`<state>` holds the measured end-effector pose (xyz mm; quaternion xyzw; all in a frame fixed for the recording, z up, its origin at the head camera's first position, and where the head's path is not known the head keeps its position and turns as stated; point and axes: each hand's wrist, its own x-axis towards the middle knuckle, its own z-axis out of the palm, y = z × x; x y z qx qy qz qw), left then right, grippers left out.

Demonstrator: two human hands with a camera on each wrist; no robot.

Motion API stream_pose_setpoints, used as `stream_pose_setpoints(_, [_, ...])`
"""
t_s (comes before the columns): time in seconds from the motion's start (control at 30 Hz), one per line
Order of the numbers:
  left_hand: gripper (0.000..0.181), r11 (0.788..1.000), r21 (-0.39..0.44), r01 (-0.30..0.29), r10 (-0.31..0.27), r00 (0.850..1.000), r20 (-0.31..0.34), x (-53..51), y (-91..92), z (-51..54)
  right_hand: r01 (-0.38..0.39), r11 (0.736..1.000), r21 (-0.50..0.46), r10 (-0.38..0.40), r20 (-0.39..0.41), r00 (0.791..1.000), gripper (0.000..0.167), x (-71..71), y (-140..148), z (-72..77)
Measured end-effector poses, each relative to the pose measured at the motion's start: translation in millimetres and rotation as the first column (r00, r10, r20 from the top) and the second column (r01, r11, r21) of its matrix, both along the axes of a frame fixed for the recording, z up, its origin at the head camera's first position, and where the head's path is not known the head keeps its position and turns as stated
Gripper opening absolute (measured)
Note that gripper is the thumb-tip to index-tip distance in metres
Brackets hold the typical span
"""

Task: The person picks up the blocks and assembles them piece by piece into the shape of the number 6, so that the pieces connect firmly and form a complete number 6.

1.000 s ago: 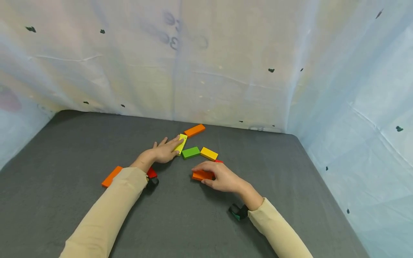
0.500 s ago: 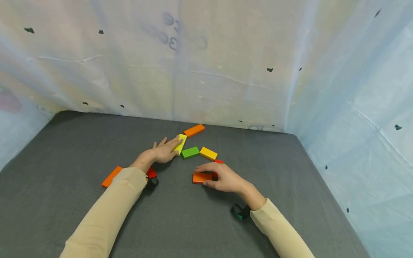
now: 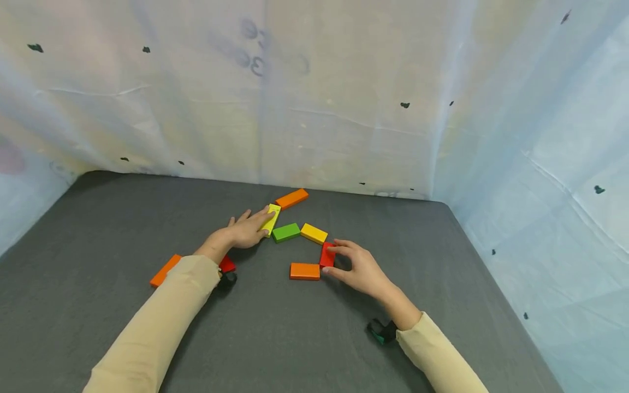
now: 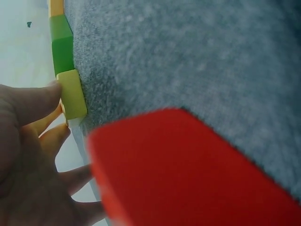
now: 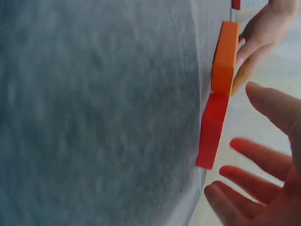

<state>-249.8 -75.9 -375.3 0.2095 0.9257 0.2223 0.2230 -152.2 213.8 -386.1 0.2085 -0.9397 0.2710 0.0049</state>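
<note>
My left hand [image 3: 245,229] rests over a yellow block [image 3: 272,217] with its fingers spread; the thumb touches the block in the left wrist view. Beside that block lies a green block [image 3: 286,233], followed by an amber block [image 3: 314,233]. A red block [image 3: 327,254] and an orange block [image 3: 304,271] continue the curved row towards me. My right hand [image 3: 361,268] hovers at the red block, thumb and fingers apart. In the right wrist view those fingers stand clear of the red block [image 5: 213,132].
Another orange block [image 3: 292,198] lies beyond the yellow one. Under my left forearm are a partly hidden orange block [image 3: 164,271] and a red block [image 3: 227,265]. The grey table [image 3: 275,338] is bordered by pale plastic sheeting [image 3: 344,82].
My right hand has let go of the near orange block and moved right, uncovering it and the red block. The left hand stays on the yellow block. The head view has shifted slightly.
</note>
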Motion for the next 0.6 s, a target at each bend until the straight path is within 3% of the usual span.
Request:
stream_pose_setpoints(0.27, [0.055,1.000,-0.011,-0.002,0.002,0.998,-0.067,0.4,6.4,0.9,0.100,0.993,0.056,-0.101,0.028,0.994,0.062,1.2,-14,0.0])
stream_pose_setpoints(0.43, [0.053,1.000,-0.002,0.001,-0.001,0.991,-0.132,3.0,11.5,1.5,0.122,0.991,0.047,-0.125,0.068,0.990,0.063,2.4,-18,1.3])
stream_pose_setpoints(0.6, [0.052,1.000,0.017,0.005,-0.003,0.989,-0.151,6.0,13.1,1.4,0.127,0.991,0.044,-0.130,0.078,0.988,0.063,3.9,-18,0.1])
